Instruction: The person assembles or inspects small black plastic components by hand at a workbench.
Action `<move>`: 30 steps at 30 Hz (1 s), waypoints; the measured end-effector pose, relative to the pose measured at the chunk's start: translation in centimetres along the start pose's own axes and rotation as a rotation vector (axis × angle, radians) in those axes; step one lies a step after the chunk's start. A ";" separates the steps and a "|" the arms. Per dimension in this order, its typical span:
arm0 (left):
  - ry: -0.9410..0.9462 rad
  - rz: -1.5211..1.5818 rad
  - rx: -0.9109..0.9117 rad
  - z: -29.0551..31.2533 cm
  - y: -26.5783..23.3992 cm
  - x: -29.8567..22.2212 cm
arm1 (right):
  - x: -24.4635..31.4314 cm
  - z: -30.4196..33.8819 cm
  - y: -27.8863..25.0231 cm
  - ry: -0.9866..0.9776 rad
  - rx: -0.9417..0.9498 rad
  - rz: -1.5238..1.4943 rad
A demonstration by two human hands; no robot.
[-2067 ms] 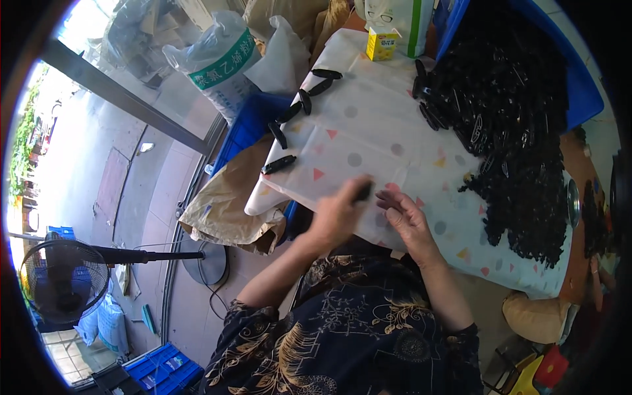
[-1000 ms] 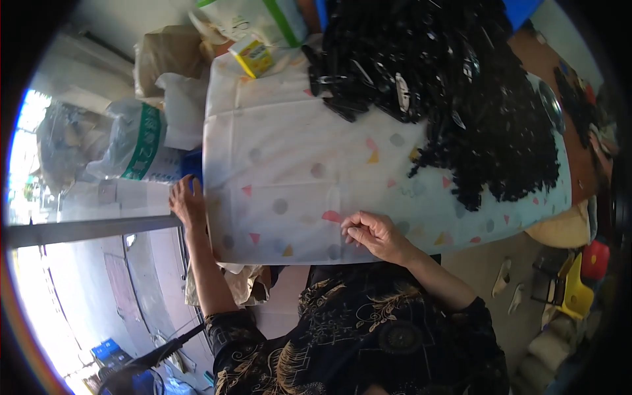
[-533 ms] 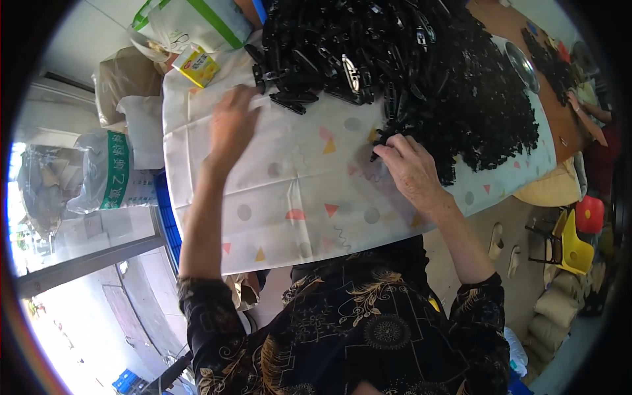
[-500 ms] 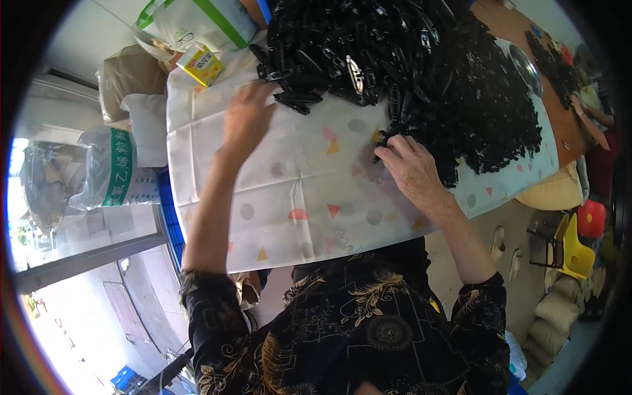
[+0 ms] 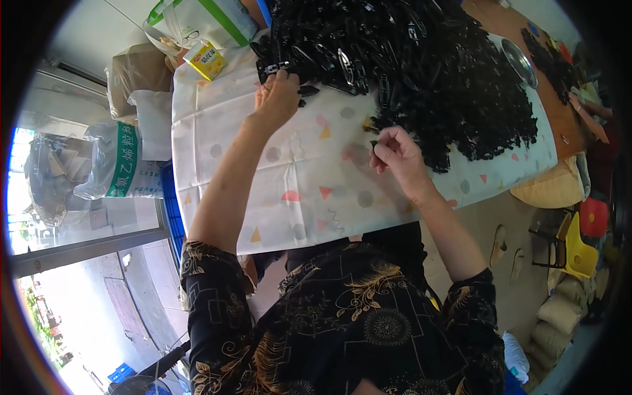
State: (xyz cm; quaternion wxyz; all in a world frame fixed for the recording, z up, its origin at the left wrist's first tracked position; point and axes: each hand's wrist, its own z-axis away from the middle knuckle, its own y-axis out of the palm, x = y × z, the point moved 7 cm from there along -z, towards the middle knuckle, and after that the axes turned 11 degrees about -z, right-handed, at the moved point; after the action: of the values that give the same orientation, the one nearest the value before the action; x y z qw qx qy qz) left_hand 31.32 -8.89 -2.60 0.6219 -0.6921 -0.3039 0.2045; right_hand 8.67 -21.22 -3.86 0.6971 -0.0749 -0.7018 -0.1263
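My left hand [image 5: 278, 99] is at the left edge of a heap of long, glossy black plastic pieces [image 5: 322, 56]. Its fingers are closed on one long black piece [image 5: 272, 68] with shiny spots, partly hidden by the fingers. My right hand [image 5: 399, 158] is held just off the near edge of a spread of small black pieces [image 5: 480, 112]. Thumb and fingertips pinch a small black piece [image 5: 374, 143], of which only a bit shows. Both heaps lie on a white tablecloth [image 5: 263, 217] with coloured shapes.
A yellow box [image 5: 205, 60] and a white-green bag [image 5: 207, 23] stand at the back left. A round metal dish [image 5: 519, 62] sits at the right. Another person's hand [image 5: 579, 108] is beside more black pieces at the far right. A yellow chair [image 5: 580, 250] stands below.
My left hand has moved right and closed on a long black piece at the heap's edge. My right hand has drawn back slightly from the small pieces, with its fingers pinched.
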 end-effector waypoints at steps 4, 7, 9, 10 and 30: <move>-0.009 -0.015 0.218 1.1 -0.3 -1.2 | -1.6 2.1 0.1 0.253 -0.076 -0.801; -0.055 0.161 0.038 3.0 -1.0 -1.2 | -1.3 3.5 0.0 0.265 -0.059 -0.913; -0.049 0.383 -0.070 5.2 -1.4 -2.4 | -1.0 4.0 -0.3 0.248 -0.055 -0.917; -0.048 0.604 -0.176 6.4 -2.0 -2.9 | -0.8 4.3 -0.5 0.228 -0.037 -0.858; -0.238 1.117 0.079 15.8 -1.2 -13.2 | 6.3 5.5 4.1 -0.566 0.241 0.934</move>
State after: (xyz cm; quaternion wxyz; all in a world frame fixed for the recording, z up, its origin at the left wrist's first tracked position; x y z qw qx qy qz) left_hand 11.00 -6.15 -4.88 0.4062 -0.6962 0.0479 0.5899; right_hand 4.40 -16.18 2.69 0.4669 -0.3286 -0.7633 0.3023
